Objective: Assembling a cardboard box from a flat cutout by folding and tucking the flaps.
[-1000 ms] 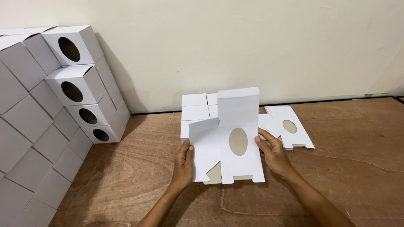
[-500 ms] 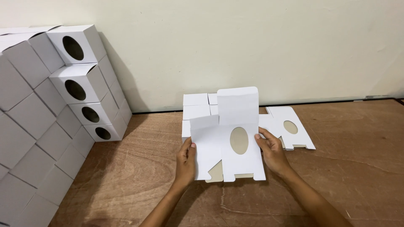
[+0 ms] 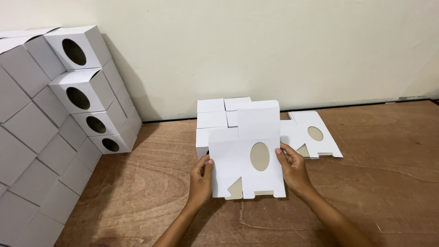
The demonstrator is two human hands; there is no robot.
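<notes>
While both hands work over the brown wooden counter point(image 3: 366, 192), they hold between them a flat white cardboard box blank with an oval cut-out window point(image 3: 249, 158). The left hand point(image 3: 201, 176) grasps the left edge of this blank, with the thumb on the front side, and the right hand point(image 3: 292, 167) grasps the right edge in the same way, thumb on the front. The blank is lifted a little and tilted toward the camera, its lower edge near the counter, and a brown inner side shows at one bottom flap. Just behind it lies a small stack of white flat cardboard pieces point(image 3: 215, 119) on the counter near the cream wall point(image 3: 274, 50). To the right of the hands lies another flat white blank with an oval hole point(image 3: 315, 135), touching the counter. On the far left stands a tall pile of folded white cardboard boxes with oval windows point(image 3: 68, 96), leaning against the wall.
</notes>
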